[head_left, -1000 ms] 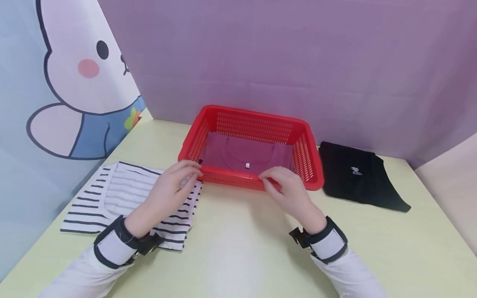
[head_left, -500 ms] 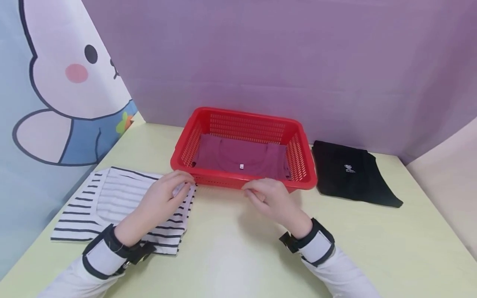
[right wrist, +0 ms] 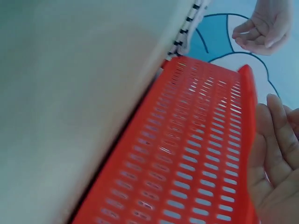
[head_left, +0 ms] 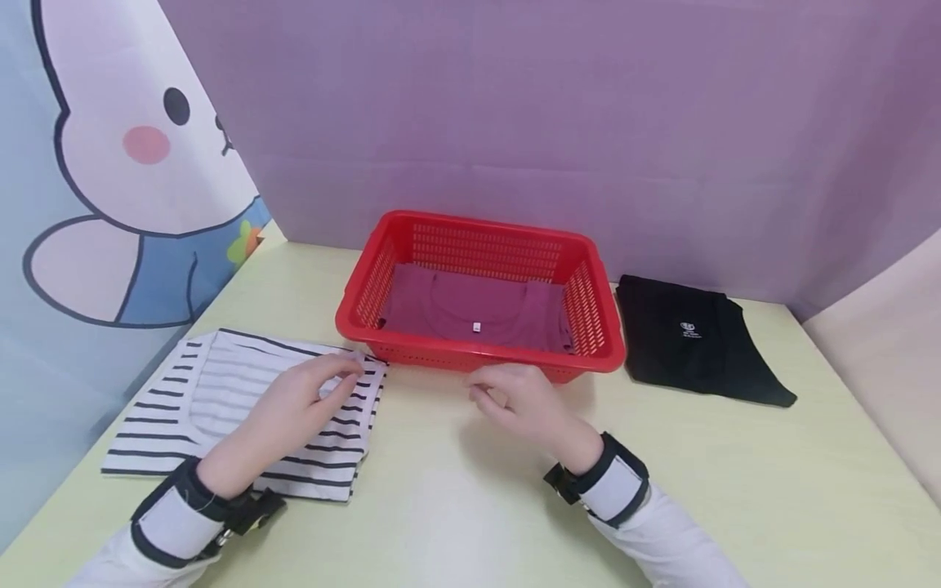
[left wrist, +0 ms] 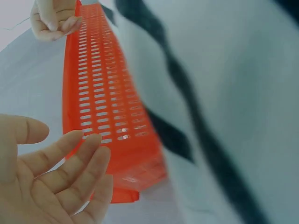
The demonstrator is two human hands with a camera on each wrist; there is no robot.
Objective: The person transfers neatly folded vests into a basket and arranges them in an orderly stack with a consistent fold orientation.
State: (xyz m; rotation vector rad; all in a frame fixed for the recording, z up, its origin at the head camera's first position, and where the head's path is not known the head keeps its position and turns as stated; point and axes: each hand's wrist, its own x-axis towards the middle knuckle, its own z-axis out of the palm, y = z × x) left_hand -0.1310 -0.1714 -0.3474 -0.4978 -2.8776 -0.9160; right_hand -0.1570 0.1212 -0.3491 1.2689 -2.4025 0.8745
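A red plastic basket (head_left: 478, 353) with slotted walls stands at the back middle of the table. Inside it lies a folded maroon shirt (head_left: 470, 306) with a small white tag at the collar. My left hand (head_left: 294, 408) hovers over a folded black-and-white striped shirt (head_left: 257, 384) left of the basket; its fingers are relaxed and hold nothing, as the left wrist view shows. My right hand (head_left: 525, 404) is just in front of the basket's near rim, its fingers loosely bent with nothing in them. In the right wrist view, the right hand's fingers (right wrist: 275, 140) appear beside the basket rim.
A folded black garment (head_left: 698, 339) with a small white print lies right of the basket. Behind the table (head_left: 441, 490) hangs a purple cloth (head_left: 544, 122). At the left is a light-blue backdrop (head_left: 132, 245) with a cartoon rabbit.
Both hands have let go of the basket's front rim and drawn back toward the body, the left one farther over the striped shirt. The head view has shifted slightly.
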